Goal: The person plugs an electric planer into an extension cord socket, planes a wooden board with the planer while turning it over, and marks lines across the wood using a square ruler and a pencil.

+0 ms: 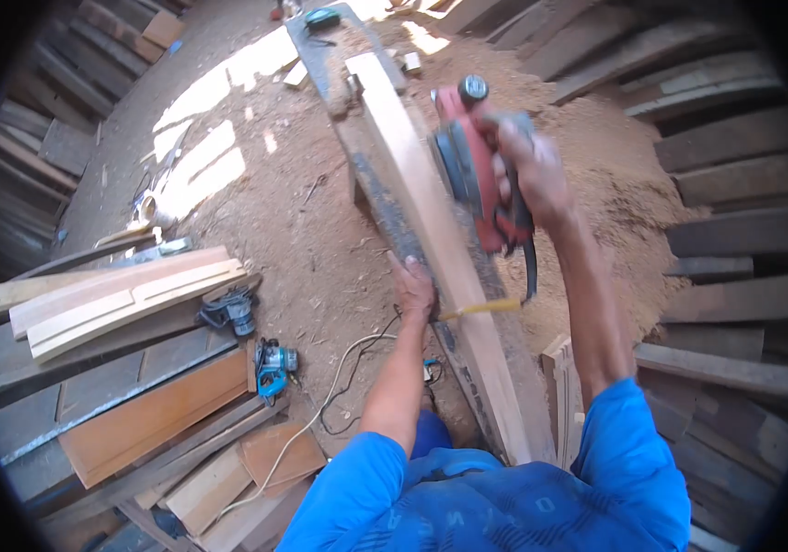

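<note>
A long pale wooden beam (435, 230) lies along a narrow, worn bench (371, 170) in front of me. My right hand (532, 175) is wrapped round the handle of a red power planer (477, 166), which is tilted and held to the right of the beam. My left hand (414, 285) is at the beam's left side, near a yellow strap (491, 308) that crosses the beam. What its fingers hold, if anything, is hidden. A black cord hangs from the planer's rear.
Stacked planks line the right side (734, 193) and upper left. At the left, cut boards (127, 299) lie beside a grey power tool (231, 311) and a teal power tool (274, 368). Cords (343, 359) trail over the floor left of the bench. Sawdust (615, 184) covers the ground at right.
</note>
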A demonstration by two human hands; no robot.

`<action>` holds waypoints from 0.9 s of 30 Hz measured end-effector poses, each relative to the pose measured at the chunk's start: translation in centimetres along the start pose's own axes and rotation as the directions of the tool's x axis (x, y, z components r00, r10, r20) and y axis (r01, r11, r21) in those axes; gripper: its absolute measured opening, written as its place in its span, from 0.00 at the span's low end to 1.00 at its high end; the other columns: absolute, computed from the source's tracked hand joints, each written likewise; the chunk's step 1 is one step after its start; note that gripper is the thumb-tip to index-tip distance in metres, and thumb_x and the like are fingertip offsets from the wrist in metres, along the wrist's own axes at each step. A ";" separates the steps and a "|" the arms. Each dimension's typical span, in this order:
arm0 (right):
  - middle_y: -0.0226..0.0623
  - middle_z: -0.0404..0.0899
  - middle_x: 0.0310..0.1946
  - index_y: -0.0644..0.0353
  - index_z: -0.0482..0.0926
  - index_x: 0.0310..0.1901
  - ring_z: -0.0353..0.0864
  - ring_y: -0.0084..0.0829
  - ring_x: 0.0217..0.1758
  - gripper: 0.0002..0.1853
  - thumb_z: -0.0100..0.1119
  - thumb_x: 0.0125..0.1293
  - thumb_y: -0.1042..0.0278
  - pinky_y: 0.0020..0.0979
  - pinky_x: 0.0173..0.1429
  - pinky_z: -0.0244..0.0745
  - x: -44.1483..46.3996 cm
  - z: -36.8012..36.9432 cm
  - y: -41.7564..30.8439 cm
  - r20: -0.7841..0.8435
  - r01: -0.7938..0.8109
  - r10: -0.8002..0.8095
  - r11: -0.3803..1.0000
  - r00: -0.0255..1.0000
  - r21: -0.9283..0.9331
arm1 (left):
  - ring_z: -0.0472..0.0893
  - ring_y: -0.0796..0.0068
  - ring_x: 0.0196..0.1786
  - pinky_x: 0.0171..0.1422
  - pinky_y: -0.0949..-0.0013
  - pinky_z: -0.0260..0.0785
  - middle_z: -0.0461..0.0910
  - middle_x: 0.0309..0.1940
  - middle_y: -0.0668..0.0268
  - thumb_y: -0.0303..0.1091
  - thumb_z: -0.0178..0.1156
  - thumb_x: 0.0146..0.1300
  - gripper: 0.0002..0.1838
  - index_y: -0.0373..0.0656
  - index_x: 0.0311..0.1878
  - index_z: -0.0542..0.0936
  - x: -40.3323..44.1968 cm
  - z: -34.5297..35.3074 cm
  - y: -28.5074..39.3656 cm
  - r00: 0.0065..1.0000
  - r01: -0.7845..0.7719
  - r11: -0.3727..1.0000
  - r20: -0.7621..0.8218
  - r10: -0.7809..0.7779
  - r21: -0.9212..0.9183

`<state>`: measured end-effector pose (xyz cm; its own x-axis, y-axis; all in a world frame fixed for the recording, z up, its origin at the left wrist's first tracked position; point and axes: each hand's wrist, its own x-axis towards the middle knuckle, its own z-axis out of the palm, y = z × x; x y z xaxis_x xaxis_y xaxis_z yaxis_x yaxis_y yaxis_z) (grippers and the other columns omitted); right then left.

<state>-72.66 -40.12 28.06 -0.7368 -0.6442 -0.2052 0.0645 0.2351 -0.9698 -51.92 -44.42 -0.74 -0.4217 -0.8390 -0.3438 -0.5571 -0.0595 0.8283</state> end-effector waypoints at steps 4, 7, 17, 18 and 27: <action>0.24 0.77 0.26 0.62 0.82 0.60 0.74 0.15 0.22 0.26 0.60 0.74 0.48 0.22 0.26 0.72 -15.8 -3.9 0.9 -0.105 -0.072 0.066 0.996 0.992 -0.048 | 0.70 0.37 0.74 0.78 0.45 0.59 0.65 0.73 0.31 0.55 0.40 0.79 0.40 0.33 0.82 0.53 0.1 -1.3 1.1 0.994 0.060 0.981 0.080 -0.075 0.184; 0.33 0.82 0.30 0.67 0.81 0.60 0.81 0.24 0.29 0.31 0.61 0.73 0.43 0.30 0.35 0.77 -26.1 -6.4 1.3 -0.104 -0.152 0.138 0.979 0.985 -0.139 | 0.65 0.37 0.77 0.79 0.42 0.57 0.62 0.76 0.34 0.55 0.42 0.79 0.39 0.36 0.81 0.55 4.1 -3.2 -1.4 0.979 -0.041 0.837 0.190 -0.076 0.545; 0.52 0.87 0.45 0.70 0.79 0.59 0.87 0.44 0.50 0.34 0.62 0.69 0.42 0.41 0.58 0.78 -47.1 -10.7 5.3 -0.010 -0.280 0.289 0.919 0.957 -0.279 | 0.75 0.49 0.59 0.66 0.51 0.68 0.78 0.53 0.49 0.38 0.58 0.70 0.22 0.46 0.66 0.76 -25.6 -5.2 17.2 -0.197 -0.947 0.040 0.678 0.708 -0.317; 0.52 0.87 0.45 0.71 0.79 0.59 0.87 0.45 0.50 0.35 0.62 0.69 0.41 0.41 0.58 0.78 -48.6 -11.3 5.8 -0.013 -0.268 0.273 0.932 0.962 -0.244 | 0.76 0.51 0.57 0.63 0.51 0.69 0.78 0.49 0.51 0.39 0.58 0.70 0.20 0.48 0.63 0.78 -26.7 -3.7 16.7 -0.289 -0.924 0.018 0.731 0.618 -0.381; 0.54 0.87 0.46 0.72 0.81 0.56 0.87 0.45 0.51 0.38 0.61 0.68 0.37 0.42 0.58 0.77 -59.5 -14.6 10.5 -0.067 -0.112 0.103 0.983 0.992 -0.146 | 0.84 0.50 0.27 0.32 0.47 0.76 0.81 0.22 0.56 0.47 0.59 0.68 0.13 0.47 0.38 0.78 -38.6 -0.4 13.9 -0.227 -0.971 -0.059 0.819 0.527 -0.231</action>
<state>-37.96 11.27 31.97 -0.7698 -0.5661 -0.2949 0.0477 0.4097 -0.9110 -43.14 -13.04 24.22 -0.7837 0.6023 0.1518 0.6078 0.6933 0.3871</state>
